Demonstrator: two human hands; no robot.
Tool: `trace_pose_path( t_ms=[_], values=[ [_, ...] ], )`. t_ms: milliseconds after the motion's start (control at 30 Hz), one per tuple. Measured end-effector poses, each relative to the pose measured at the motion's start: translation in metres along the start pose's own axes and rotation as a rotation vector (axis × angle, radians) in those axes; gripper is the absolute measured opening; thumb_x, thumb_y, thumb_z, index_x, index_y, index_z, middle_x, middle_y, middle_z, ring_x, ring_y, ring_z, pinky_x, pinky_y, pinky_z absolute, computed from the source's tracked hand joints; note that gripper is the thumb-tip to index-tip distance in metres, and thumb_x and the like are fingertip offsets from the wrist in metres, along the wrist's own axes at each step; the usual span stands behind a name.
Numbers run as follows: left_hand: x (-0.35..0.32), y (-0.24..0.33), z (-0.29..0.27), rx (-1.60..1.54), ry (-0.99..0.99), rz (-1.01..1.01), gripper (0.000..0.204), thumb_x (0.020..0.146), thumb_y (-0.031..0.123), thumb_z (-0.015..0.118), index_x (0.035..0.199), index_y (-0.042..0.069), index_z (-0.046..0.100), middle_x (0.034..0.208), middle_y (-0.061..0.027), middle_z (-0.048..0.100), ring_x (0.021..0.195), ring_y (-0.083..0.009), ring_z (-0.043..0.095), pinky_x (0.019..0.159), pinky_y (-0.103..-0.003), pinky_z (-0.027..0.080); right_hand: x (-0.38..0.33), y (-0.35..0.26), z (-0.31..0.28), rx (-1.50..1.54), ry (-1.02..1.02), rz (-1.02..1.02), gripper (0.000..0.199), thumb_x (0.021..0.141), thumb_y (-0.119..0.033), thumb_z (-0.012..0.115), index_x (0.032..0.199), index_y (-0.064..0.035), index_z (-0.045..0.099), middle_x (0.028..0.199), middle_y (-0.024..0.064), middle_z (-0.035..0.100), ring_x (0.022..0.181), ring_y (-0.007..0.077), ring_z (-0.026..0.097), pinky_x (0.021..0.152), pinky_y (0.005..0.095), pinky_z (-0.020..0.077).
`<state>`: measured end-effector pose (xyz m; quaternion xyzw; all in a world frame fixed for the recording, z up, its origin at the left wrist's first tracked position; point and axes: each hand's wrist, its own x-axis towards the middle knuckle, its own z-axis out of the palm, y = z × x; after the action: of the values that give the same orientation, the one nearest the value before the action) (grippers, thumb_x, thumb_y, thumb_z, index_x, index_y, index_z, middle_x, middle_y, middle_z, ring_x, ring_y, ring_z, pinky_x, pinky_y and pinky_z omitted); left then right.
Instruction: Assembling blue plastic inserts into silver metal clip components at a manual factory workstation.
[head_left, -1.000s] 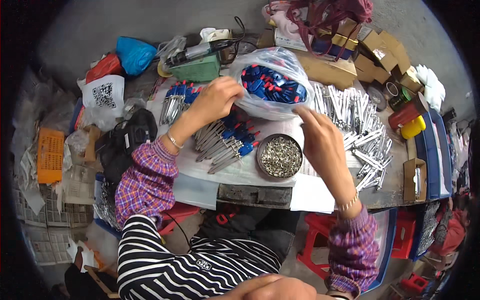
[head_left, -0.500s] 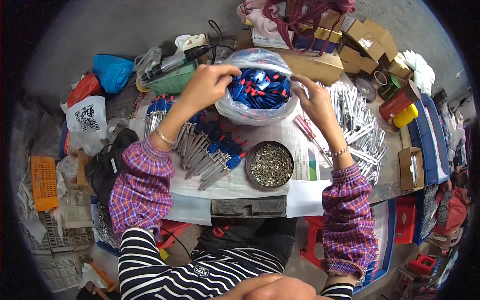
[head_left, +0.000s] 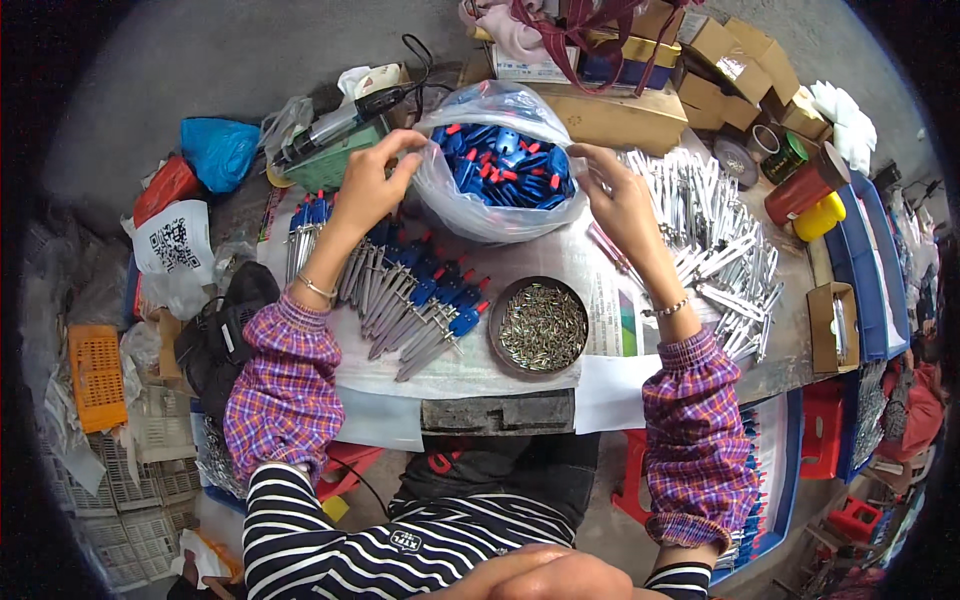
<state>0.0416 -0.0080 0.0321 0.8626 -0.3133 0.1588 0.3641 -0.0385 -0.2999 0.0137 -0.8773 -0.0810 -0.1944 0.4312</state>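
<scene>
A clear plastic bag (head_left: pixel 470 222) full of blue plastic parts with red tips (head_left: pixel 510 165) stands at the middle back of the table. At its left rim, my left hand (head_left: pixel 375 180) has thumb and fingers closed on the plastic edge. My right hand (head_left: pixel 618 195) pinches the rim on the opposite side, its fingers curled and partly hidden. Between my forearms lie rows of metal rods with blue ends (head_left: pixel 405 300). Nearer to me sits a round dark bowl (head_left: pixel 496 345) of small metal pins (head_left: pixel 543 328).
Loose silvery metal strips (head_left: pixel 715 250) are heaped on the right. Behind the bag stands a cardboard box (head_left: pixel 610 115). A green basket (head_left: pixel 335 160) with a black-handled tool (head_left: pixel 345 122) is at the back left. Red and yellow containers (head_left: pixel 808 190) stand far right.
Both hands have shifted left, the left one further, and the bag has moved slightly left and away from me. The bag's mouth looks a little wider on the left.
</scene>
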Motion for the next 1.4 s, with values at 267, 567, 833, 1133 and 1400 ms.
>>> trace_pose_path(
  t_ms=[267,567,833,1133,1400],
  values=[
    [0.011,0.014,-0.015,0.078,0.051,-0.026,0.027,0.081,0.012,0.063,0.107,0.005,0.061,0.101,-0.0092,0.067,0.092,-0.0188,0.064,0.078,-0.031,0.05,0.008,-0.009,-0.002,0.006,0.111,-0.015,0.039,0.084,-0.018,0.063,0.117,0.0013,0.056,0.108,0.0163,0.064,0.104,0.0243,0.061,0.085,0.032,0.0481],
    [0.082,-0.027,0.011,-0.34,-0.246,-0.122,0.026,0.084,0.017,0.064,0.106,0.003,0.062,0.095,0.0006,0.064,0.084,-0.0068,0.057,0.074,-0.022,0.045,0.057,0.019,0.01,0.559,-0.029,0.462,0.02,0.077,-0.017,0.064,0.084,0.0014,0.068,0.07,0.002,0.062,0.062,0.0103,0.055,0.058,0.024,0.0439],
    [0.109,-0.034,0.029,-0.787,-0.232,-0.47,0.022,0.089,0.021,0.058,0.1,0.003,0.064,0.085,0.0,0.063,0.073,-0.007,0.057,0.065,-0.021,0.046,0.064,0.03,0.029,0.944,0.082,0.572,0.015,0.08,-0.016,0.062,0.084,-0.0024,0.065,0.074,0.0001,0.06,0.061,0.01,0.052,0.056,0.025,0.0411],
    [0.083,-0.054,0.026,-0.161,-0.029,-0.032,0.02,0.084,0.013,0.064,0.099,0.002,0.062,0.084,0.0011,0.064,0.074,-0.0065,0.057,0.067,-0.021,0.045,0.047,0.014,0.021,0.655,0.026,0.427,0.023,0.087,-0.021,0.062,0.099,-0.0015,0.065,0.079,-0.0028,0.061,0.066,0.003,0.051,0.057,0.0177,0.0372],
    [0.03,-0.015,-0.01,0.103,-0.077,-0.023,0.025,0.076,0.005,0.058,0.101,0.004,0.056,0.079,-0.0109,0.064,0.071,-0.0251,0.063,0.069,-0.035,0.05,0.003,-0.009,0.002,0.211,0.28,0.104,0.024,0.083,-0.002,0.057,0.106,0.0008,0.061,0.1,0.0094,0.066,0.09,0.0171,0.062,0.078,0.0273,0.0478]
  ],
)
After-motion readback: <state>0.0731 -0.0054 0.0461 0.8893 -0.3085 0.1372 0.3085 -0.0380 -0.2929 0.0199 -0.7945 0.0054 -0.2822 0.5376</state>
